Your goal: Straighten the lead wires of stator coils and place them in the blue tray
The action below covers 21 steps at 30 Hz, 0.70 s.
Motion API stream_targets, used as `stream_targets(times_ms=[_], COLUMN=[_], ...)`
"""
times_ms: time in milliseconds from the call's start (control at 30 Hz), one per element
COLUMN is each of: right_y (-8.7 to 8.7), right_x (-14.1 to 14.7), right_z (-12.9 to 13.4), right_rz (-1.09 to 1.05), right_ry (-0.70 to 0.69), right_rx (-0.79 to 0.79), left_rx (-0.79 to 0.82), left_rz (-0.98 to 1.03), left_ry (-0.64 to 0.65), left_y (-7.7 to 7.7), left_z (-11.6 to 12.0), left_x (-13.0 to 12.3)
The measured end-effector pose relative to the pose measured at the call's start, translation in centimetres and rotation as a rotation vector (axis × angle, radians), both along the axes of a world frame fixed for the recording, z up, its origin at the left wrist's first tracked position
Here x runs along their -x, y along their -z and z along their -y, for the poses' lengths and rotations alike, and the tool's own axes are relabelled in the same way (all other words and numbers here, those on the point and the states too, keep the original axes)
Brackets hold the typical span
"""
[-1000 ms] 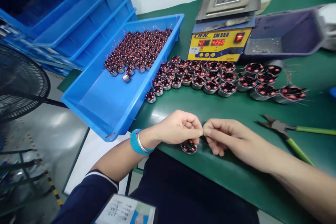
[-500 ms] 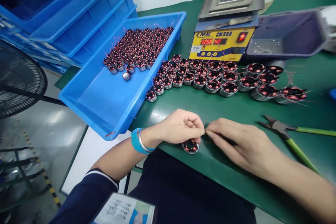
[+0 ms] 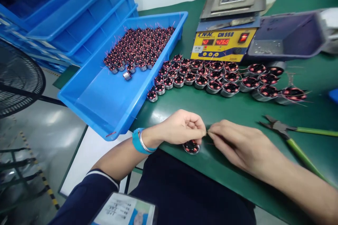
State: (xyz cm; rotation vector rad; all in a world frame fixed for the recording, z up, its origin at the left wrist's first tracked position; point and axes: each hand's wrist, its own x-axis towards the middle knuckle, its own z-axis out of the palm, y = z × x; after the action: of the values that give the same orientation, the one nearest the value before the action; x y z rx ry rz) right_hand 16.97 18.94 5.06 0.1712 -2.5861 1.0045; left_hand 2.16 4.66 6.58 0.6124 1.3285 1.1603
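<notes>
Near the table's front edge sits a wound motor stator [image 3: 191, 148], a round metal ring with a black top and copper coils, partly covered by my left hand [image 3: 186, 126]. The thumb and forefinger of that hand are pinched together just above it, at a thin wire. Fingertip to fingertip, my right hand [image 3: 237, 142] pinches the same spot from the right. Only a speck of the wire shows between the fingertips, and another fine wire end sticks out below the right fingers. Rows of similar stators [image 3: 215, 86] stand behind my hands.
A blue bin [image 3: 102, 102] with many stators is at the left. Green-handled cutting pliers [image 3: 283, 130] lie at the right. Behind the rows are a yellow soldering pot unit [image 3: 224, 45] with lit red digits and a purple bin [image 3: 290, 37]. A black fan [image 3: 19, 77] stands far left.
My right hand has shifted very slightly to the right, widening the small gap between the fingertips. My left hand and the stator stay in place. The unit's display digits differ.
</notes>
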Motion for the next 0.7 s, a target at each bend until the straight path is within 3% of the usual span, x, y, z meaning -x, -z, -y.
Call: stream_targets(times_ms=[100,167,233,300,367,433,500,600,700], right_y=[-0.2,-0.3,-0.4,-0.5,-0.3,0.0,0.5,0.9,0.4], right_x=[0.3,0.3,0.2,0.0,-0.3,-0.5,-0.8,-0.9,-0.4], right_z=[0.4,0.4,0.1,-0.2,-0.4,-0.5,-0.5,-0.1,0.7], right_rz=[0.427,0.470,0.246,-0.062,-0.272,-0.346,-0.362,-0.281,0.077], right_ry=[-0.059,-0.078,-0.010,0.045,0.028,-0.022,-0.038,0.004,0.072], right_rx=[0.516,0.544,0.278,-0.103,-0.398,-0.544,-0.568,-0.418,0.057], left_rx=[-0.013,-0.010,0.000,0.009,0.004,-0.009,-0.020,-0.027,-0.026], left_rz=[-0.004,-0.004,0.005,0.014,0.013,0.006,0.009,0.026,0.032], left_ry=[0.009,0.002,-0.008,-0.009,-0.009,-0.010,-0.012,-0.009,0.004], left_y=[-0.1,-0.2,-0.3,-0.3,-0.2,-0.1,0.1,0.2,0.1], left_z=[0.0,0.0,0.0,0.0,0.0,0.0,0.0,0.0,0.1], left_x=[0.1,0.1,0.0,0.0,0.0,0.0,0.0,0.0,0.0])
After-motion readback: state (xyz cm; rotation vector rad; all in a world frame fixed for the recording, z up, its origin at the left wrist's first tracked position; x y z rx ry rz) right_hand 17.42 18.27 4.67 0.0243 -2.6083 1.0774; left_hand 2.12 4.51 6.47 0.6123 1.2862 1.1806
